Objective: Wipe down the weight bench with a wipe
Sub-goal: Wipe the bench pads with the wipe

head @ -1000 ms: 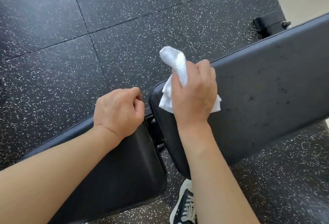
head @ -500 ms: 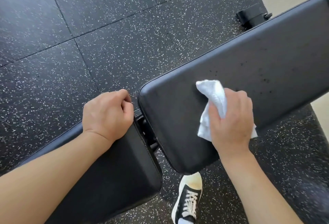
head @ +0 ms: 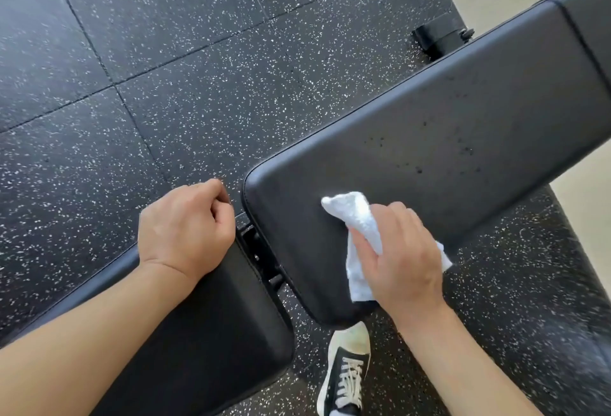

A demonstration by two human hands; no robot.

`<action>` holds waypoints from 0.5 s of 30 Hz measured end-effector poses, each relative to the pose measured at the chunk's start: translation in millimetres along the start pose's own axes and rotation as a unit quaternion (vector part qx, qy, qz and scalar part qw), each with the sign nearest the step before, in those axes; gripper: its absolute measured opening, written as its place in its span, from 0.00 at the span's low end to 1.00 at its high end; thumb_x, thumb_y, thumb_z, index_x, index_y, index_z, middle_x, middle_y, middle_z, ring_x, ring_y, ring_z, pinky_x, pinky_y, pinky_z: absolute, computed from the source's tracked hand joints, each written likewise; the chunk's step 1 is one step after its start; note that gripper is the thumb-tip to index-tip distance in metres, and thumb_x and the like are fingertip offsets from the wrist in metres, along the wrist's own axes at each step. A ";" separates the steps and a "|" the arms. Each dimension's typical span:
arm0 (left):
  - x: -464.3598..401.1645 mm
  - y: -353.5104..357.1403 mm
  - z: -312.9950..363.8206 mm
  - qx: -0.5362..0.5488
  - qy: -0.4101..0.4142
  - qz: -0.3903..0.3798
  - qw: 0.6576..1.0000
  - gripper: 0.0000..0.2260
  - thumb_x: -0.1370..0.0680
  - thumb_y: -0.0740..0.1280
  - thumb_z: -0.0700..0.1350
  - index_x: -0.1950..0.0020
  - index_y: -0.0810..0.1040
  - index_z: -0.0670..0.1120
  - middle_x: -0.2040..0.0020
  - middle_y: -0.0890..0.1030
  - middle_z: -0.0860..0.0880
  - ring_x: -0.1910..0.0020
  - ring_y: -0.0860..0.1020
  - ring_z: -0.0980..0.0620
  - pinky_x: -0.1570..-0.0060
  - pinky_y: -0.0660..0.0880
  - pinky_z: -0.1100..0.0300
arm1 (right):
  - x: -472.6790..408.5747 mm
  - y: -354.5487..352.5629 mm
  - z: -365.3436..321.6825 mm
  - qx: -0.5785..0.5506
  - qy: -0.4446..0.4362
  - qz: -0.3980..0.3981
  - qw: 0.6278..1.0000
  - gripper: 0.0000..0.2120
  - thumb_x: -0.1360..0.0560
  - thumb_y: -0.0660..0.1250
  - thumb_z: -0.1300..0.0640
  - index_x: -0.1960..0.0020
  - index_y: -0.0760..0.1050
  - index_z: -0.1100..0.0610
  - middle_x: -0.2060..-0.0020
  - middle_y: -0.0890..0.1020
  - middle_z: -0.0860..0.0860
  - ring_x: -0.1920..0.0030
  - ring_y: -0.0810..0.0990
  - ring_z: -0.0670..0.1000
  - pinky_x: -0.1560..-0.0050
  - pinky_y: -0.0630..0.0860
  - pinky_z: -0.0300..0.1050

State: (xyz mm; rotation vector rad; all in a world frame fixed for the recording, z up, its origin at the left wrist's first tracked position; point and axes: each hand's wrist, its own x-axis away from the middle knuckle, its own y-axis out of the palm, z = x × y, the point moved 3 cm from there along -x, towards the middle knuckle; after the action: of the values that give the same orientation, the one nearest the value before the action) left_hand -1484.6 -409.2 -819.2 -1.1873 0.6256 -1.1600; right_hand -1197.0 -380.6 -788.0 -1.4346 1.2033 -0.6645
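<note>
The black padded weight bench runs diagonally across the view, with its long back pad [head: 463,137] to the right and its seat pad [head: 205,343] at lower left. Dark droplets speckle the back pad. My right hand [head: 400,257] grips a crumpled white wipe [head: 357,220] and presses it on the near end of the back pad. My left hand [head: 185,230] rests as a loose fist on the far corner of the seat pad, next to the hinge gap [head: 261,257], and holds nothing.
Black rubber floor tiles [head: 198,68] with white flecks lie all around the bench. A black-and-white sneaker [head: 347,376] stands on the floor below the gap. A black wheel of the bench frame [head: 439,38] shows at the upper right, near pale flooring.
My right hand slid the wipe from the far edge of the back pad down across its near end. The left fist has stayed on the seat pad.
</note>
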 end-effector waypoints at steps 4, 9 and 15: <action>-0.3 -2.6 1.6 0.006 0.002 -0.006 1.000 0.11 0.27 0.56 0.50 0.60 0.77 0.53 0.69 0.70 0.56 0.64 0.68 0.49 0.65 0.62 0.57 | -37.5 3.8 18.5 0.012 0.128 0.028 0.991 0.13 0.19 0.65 0.50 0.50 0.74 0.60 0.58 0.75 0.55 0.60 0.72 0.57 0.64 0.71 0.52; -0.6 -2.0 2.1 0.000 0.000 -0.019 1.000 0.12 0.27 0.54 0.51 0.59 0.77 0.52 0.68 0.75 0.54 0.65 0.70 0.47 0.65 0.63 0.56 | -94.1 39.4 -68.0 -0.030 0.098 0.022 0.995 0.12 0.22 0.69 0.51 0.51 0.76 0.60 0.56 0.78 0.57 0.57 0.76 0.61 0.60 0.72 0.55; 0.3 -4.6 5.1 -0.006 0.011 -0.026 1.000 0.12 0.27 0.51 0.52 0.62 0.72 0.51 0.70 0.72 0.53 0.68 0.70 0.46 0.67 0.63 0.56 | -22.4 30.4 -101.8 -0.040 -0.049 -0.012 0.998 0.11 0.21 0.66 0.51 0.47 0.78 0.59 0.58 0.75 0.53 0.61 0.71 0.56 0.64 0.70 0.52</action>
State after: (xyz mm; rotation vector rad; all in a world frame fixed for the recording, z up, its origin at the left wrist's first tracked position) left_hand -1481.7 -407.3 -813.3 -1.2089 0.6227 -1.2153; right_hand -1304.7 -395.0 -786.8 -1.5334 1.1485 -0.5617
